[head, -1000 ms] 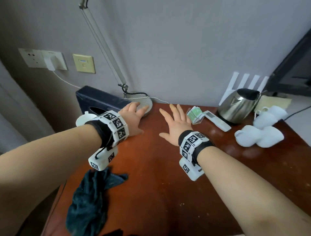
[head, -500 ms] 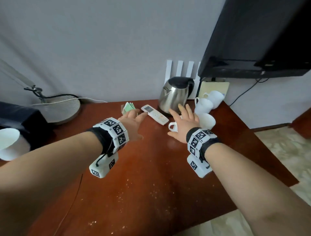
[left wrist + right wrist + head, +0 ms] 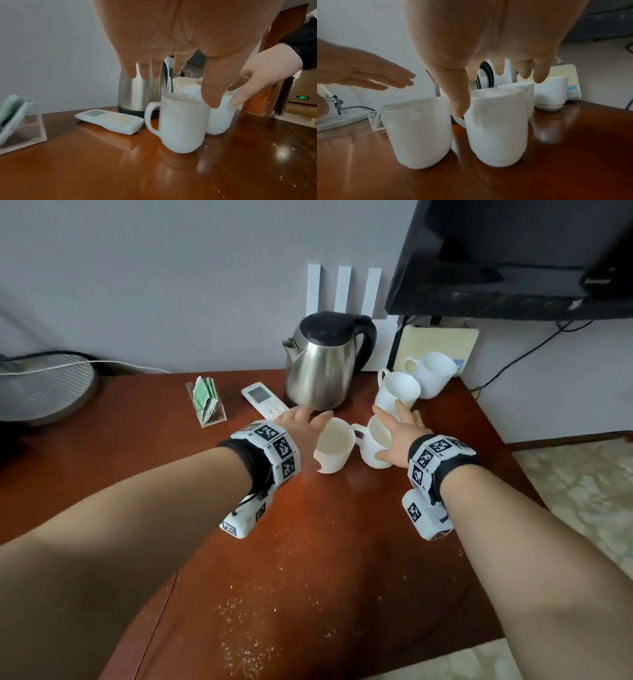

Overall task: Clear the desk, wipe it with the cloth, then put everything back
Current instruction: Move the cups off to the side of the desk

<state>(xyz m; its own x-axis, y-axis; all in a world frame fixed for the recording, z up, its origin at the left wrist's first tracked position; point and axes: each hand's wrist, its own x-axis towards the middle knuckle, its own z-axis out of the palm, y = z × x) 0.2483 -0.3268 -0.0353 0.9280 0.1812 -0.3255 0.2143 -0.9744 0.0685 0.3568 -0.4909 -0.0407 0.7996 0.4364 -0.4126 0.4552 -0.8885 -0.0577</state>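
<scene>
Several white mugs stand at the back right of the reddish wooden desk (image 3: 342, 542). My left hand (image 3: 303, 424) is open, fingers straight, just left of the nearest mug (image 3: 334, 446), hovering over its rim in the left wrist view (image 3: 181, 121). My right hand (image 3: 399, 433) is open above the second mug (image 3: 375, 448), thumb tip by its handle in the right wrist view (image 3: 498, 128). Two more mugs (image 3: 397, 392) (image 3: 433, 373) stand behind. The cloth is not in view.
A steel kettle (image 3: 323, 368), a white remote (image 3: 263, 402) and a clear holder of green sachets (image 3: 205, 402) sit behind my left hand. A lamp base (image 3: 44, 392) is far left, a black TV (image 3: 513, 258) upper right. Crumbs (image 3: 253, 631) speckle the desk's front.
The view has swung right, away from the dark cloth and the tissue box. Both hands have moved right and forward to the two front mugs.
</scene>
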